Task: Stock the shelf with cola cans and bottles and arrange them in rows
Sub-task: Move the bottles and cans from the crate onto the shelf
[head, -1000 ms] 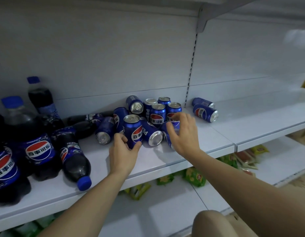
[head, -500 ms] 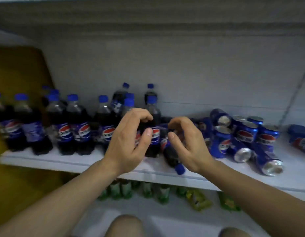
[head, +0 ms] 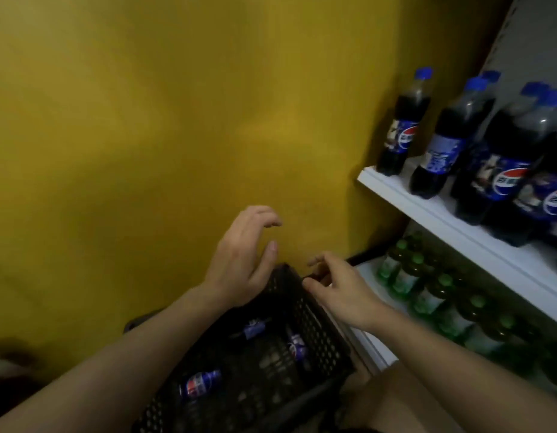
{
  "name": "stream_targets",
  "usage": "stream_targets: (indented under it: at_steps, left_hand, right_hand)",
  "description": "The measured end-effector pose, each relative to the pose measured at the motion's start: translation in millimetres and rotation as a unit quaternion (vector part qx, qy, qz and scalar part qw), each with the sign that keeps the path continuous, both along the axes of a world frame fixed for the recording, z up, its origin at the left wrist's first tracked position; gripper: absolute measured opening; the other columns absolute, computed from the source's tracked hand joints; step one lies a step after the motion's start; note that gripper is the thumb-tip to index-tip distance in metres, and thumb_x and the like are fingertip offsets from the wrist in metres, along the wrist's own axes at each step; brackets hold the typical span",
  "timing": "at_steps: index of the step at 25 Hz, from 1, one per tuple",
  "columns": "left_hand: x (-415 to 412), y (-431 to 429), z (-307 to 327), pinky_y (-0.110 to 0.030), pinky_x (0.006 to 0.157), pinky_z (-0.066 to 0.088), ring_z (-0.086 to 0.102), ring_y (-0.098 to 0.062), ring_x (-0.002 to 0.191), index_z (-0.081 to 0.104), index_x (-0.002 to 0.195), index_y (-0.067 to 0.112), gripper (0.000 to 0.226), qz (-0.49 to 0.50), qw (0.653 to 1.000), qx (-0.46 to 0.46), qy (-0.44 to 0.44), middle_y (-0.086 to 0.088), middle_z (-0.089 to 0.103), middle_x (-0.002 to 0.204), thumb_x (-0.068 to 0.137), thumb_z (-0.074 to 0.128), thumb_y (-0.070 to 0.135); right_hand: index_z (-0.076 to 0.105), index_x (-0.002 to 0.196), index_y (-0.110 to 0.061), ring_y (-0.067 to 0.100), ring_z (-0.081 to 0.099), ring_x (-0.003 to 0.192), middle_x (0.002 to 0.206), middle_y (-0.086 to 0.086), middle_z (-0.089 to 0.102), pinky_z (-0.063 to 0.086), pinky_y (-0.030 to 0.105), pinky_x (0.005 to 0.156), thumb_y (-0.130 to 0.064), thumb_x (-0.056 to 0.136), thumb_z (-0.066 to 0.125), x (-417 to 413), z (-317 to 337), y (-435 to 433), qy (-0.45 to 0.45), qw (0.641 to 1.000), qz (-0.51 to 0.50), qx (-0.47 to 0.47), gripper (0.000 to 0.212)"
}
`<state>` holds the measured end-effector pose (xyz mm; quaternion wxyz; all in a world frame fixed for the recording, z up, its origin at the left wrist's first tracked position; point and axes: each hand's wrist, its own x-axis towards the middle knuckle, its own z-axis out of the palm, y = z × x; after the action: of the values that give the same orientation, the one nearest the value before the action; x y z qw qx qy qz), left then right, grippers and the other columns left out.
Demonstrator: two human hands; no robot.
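Over the far rim of the black crate (head: 318, 345), beside the yellow wall (head: 146, 120), the left hand (head: 239, 264) hovers spread and the right hand (head: 343, 292) loosely curled, both empty. Cola bottles (head: 199, 384) lie flat inside the crate, the nearest running roughly left-right. The shelf (head: 427, 210) edge juts out close on the right.

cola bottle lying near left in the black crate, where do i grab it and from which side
Take the cola bottle round its labelled middle, straight down from above: it lies on its side on the crate floor, and the mesh walls block every side. The left hand hangs nearest.
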<state>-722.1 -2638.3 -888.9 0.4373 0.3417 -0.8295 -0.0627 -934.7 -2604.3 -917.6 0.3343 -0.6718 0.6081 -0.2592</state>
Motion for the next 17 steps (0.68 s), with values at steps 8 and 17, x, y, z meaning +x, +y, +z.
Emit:
stream_targets:
  at_steps: [8,17]
  left_hand:
    - [82.9,-20.6,-125.1,-0.027,0.09,0.042,0.051,-0.017,0.106,0.052,0.121,0.011,0.022,0.107,0.985,0.135,-0.012,-0.001,0.05,0.118,0.102,0.045,0.02]
    - [61.2,-92.5,-334.6,-0.046,0.086,0.05,0.057,-0.028,0.107,0.05,0.13,0.017,0.034,0.124,0.922,0.336,-0.149,-0.005,0.053,0.125,0.096,0.053,0.022]
  right_hand:
    - [0.048,0.126,-0.022,0.011,0.056,0.083,0.106,-0.001,0.054,0.044,0.024,0.062,-0.027,0.1,0.06,76.9,-119.7,-73.1,0.002,0.981,0.026,0.192,0.028]
    - [0.03,0.153,-0.017,0.038,0.044,0.132,0.149,0.015,0.038,0.041,0.044,0.11,-0.038,0.09,0.063,85.2,-307.5,-109.3,0.056,0.922,-0.105,0.368,0.074]
